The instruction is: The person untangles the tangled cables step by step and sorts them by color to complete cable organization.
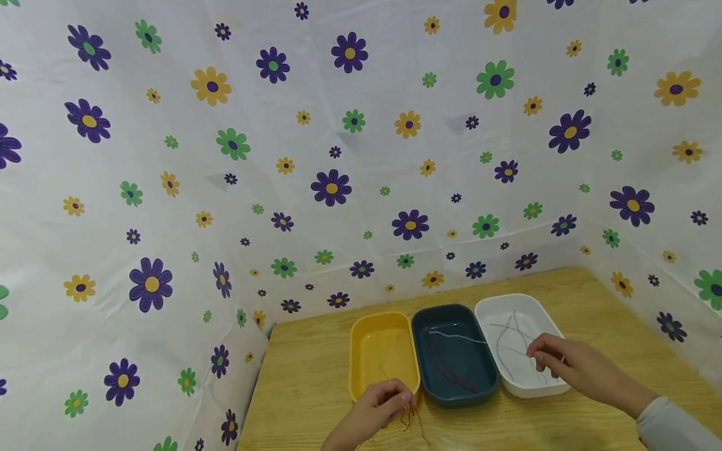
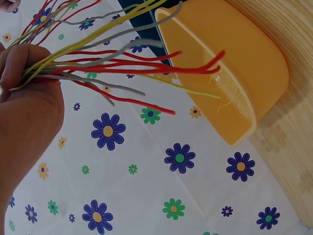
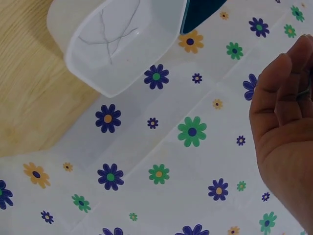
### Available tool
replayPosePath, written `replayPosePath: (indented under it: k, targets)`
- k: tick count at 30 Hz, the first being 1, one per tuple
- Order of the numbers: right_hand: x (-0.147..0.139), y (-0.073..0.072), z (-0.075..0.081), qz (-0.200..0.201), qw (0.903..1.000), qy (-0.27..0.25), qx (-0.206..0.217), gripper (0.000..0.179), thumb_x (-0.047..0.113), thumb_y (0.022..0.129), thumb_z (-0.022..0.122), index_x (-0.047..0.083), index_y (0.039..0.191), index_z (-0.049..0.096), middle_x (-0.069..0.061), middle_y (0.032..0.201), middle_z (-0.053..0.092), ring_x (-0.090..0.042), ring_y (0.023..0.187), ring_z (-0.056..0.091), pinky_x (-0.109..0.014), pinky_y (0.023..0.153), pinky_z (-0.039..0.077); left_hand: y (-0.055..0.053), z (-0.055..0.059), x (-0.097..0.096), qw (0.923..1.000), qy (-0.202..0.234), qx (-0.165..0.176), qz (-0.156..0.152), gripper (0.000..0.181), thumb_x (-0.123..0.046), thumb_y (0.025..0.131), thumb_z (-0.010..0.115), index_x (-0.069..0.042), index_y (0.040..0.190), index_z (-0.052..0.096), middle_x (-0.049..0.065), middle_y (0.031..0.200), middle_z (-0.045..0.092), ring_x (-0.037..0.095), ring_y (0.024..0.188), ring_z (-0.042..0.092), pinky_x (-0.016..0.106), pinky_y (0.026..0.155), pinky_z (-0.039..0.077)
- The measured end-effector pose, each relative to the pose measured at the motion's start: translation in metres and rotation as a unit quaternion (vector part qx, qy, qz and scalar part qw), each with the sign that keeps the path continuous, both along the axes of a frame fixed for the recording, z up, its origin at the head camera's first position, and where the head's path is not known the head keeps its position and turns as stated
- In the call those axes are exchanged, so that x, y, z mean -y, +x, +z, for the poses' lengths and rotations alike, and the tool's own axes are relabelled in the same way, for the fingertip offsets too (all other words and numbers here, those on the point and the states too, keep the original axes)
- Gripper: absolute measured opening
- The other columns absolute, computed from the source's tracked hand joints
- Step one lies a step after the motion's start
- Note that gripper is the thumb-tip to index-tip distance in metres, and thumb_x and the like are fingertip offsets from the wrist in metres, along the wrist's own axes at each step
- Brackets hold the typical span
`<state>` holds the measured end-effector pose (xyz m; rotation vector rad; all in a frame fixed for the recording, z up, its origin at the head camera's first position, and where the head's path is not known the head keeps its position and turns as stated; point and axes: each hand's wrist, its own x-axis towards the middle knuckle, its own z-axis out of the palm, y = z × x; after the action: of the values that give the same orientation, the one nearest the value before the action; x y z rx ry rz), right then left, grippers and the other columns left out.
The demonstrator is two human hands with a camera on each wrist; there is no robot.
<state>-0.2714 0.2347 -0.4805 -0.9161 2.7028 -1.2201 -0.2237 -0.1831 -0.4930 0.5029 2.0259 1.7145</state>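
My left hand (image 1: pixel 375 407) grips a bundle of red, yellow and grey strings (image 2: pixel 112 61) in front of the yellow tray (image 1: pixel 354 360). Their loose ends fan out from the fingers in the left wrist view. Over the front right of the white tray (image 1: pixel 533 393), my right hand (image 1: pixel 581 369) has thumb and fingers pinched together on a thin grey string (image 1: pixel 459 337). This string stretches left across the dark blue tray (image 1: pixel 457 401). Yellow strings (image 1: pixel 385 357) lie in the yellow tray, dark red strings (image 1: pixel 454 377) in the blue one, and grey strings (image 3: pixel 108 41) in the white one.
The three trays stand side by side on a wooden table (image 1: pixel 304 369). A white cloth with printed flowers (image 1: pixel 361 156) hangs behind the table and along both sides. A light grey sleeve (image 1: pixel 674 426) covers the right forearm.
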Motion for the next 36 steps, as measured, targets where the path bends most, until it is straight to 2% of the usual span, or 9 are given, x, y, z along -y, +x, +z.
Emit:
replayPosePath:
  k: [4,8,11,16,21,25,28,33,36]
  targets:
    - [-0.012,-0.006,-0.005,-0.075,0.9956,0.048,0.026,0.016,0.015,0.11,0.052,0.007,0.114,0.065,0.011,0.088,0.065,-0.002,0.071,0.057,-0.025,0.061,0.05,0.0,0.0,0.001,1.0,-0.001,-0.003,-0.004,0.036,-0.022,0.11,0.053,0.012,0.115,0.063,-0.001,0.076,0.049,0.002,0.054,0.035,0.017,0.052,0.031]
    - [-0.024,-0.015,-0.012,-0.145,0.9825,0.091,0.073,0.023,0.015,0.11,0.05,-0.001,0.119,0.064,0.004,0.089,0.07,-0.011,0.073,0.062,-0.029,0.061,0.049,0.0,0.001,0.001,0.9999,0.005,-0.008,-0.009,0.034,-0.019,0.109,0.053,0.014,0.115,0.061,-0.003,0.076,0.05,0.002,0.053,0.035,0.018,0.051,0.03]
    - [-0.03,-0.022,-0.017,-0.18,0.9733,0.106,0.094,0.027,0.016,0.109,0.049,-0.004,0.121,0.063,0.0,0.09,0.072,-0.016,0.075,0.063,-0.033,0.061,0.048,0.001,0.001,0.0,0.9999,0.005,-0.012,-0.008,0.035,-0.018,0.109,0.053,0.016,0.114,0.061,-0.005,0.073,0.049,0.001,0.053,0.034,0.018,0.051,0.03]
    - [-0.031,-0.032,-0.032,-0.217,0.9625,0.12,0.11,0.03,0.017,0.105,0.052,-0.007,0.121,0.064,0.0,0.088,0.075,-0.015,0.071,0.059,-0.034,0.06,0.044,0.004,0.0,-0.001,0.9999,0.006,-0.012,-0.008,0.036,-0.018,0.109,0.053,0.017,0.112,0.06,-0.006,0.067,0.044,0.001,0.053,0.035,0.018,0.052,0.031]
    - [-0.021,-0.035,-0.044,-0.235,0.9535,0.148,0.118,0.031,0.016,0.101,0.054,-0.006,0.12,0.066,0.001,0.086,0.075,-0.014,0.068,0.057,-0.034,0.059,0.042,0.004,-0.005,-0.001,0.9999,0.015,-0.001,-0.007,0.037,-0.019,0.109,0.053,0.018,0.113,0.058,-0.006,0.069,0.046,0.001,0.054,0.036,0.018,0.053,0.032]
    - [-0.008,-0.038,-0.051,-0.226,0.9531,0.171,0.105,0.029,0.014,0.099,0.054,-0.005,0.116,0.067,0.003,0.082,0.075,-0.012,0.068,0.061,-0.035,0.059,0.044,0.005,-0.007,0.0,0.9999,0.014,-0.001,-0.008,0.039,-0.02,0.109,0.053,0.018,0.112,0.059,-0.006,0.068,0.045,0.001,0.054,0.037,0.018,0.053,0.032]
    - [0.001,-0.04,-0.057,-0.219,0.9557,0.181,0.078,0.024,0.012,0.096,0.056,-0.003,0.11,0.07,0.001,0.08,0.074,-0.015,0.068,0.063,-0.038,0.059,0.046,0.006,-0.008,-0.001,0.9997,0.015,-0.002,-0.017,0.04,-0.021,0.11,0.053,0.019,0.112,0.059,-0.007,0.067,0.044,0.002,0.054,0.036,0.017,0.054,0.032]
    - [0.009,-0.046,-0.067,-0.216,0.9573,0.192,0.004,0.014,0.009,0.092,0.063,0.002,0.096,0.075,-0.012,0.085,0.075,-0.026,0.071,0.067,-0.048,0.06,0.051,0.004,-0.008,-0.003,0.9996,0.015,0.0,-0.023,0.042,-0.023,0.11,0.053,0.019,0.114,0.06,-0.006,0.068,0.045,0.003,0.055,0.038,0.018,0.055,0.033]
    - [0.013,-0.051,-0.072,-0.21,0.957,0.199,-0.018,0.012,0.01,0.091,0.065,0.004,0.092,0.075,-0.012,0.084,0.074,-0.027,0.071,0.067,-0.049,0.061,0.052,0.003,-0.007,-0.003,0.9997,0.013,0.0,-0.021,0.042,-0.024,0.11,0.053,0.018,0.113,0.06,-0.006,0.069,0.045,0.003,0.056,0.038,0.018,0.055,0.033]
